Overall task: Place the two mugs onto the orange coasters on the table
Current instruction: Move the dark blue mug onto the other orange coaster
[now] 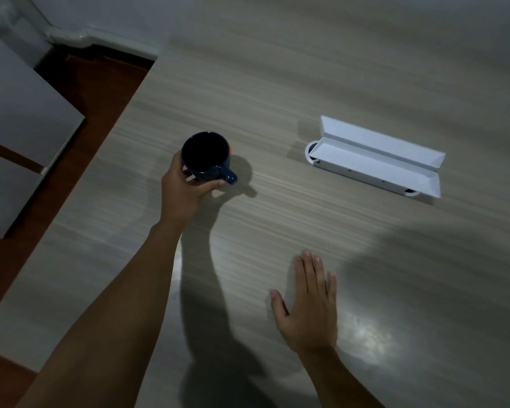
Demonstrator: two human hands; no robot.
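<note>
A dark blue mug (205, 153) is gripped around its near wall by the left hand (183, 187), thumb and fingers curled about the body. The mug is held upright, mouth up, its handle pointing to the hand's right and toward the person. Just beyond the mug's far right rim a sliver of orange coaster (231, 148) is seen, so the mug is judged to be over or on that coaster; whether it is fully seated cannot be told. The right hand (308, 304) is laid flat and empty on the table (277, 83), fingers extended, well apart from the mug. A second mug and second coaster are not seen. Beyond the right hand lies an open white case (377, 160).
</note>
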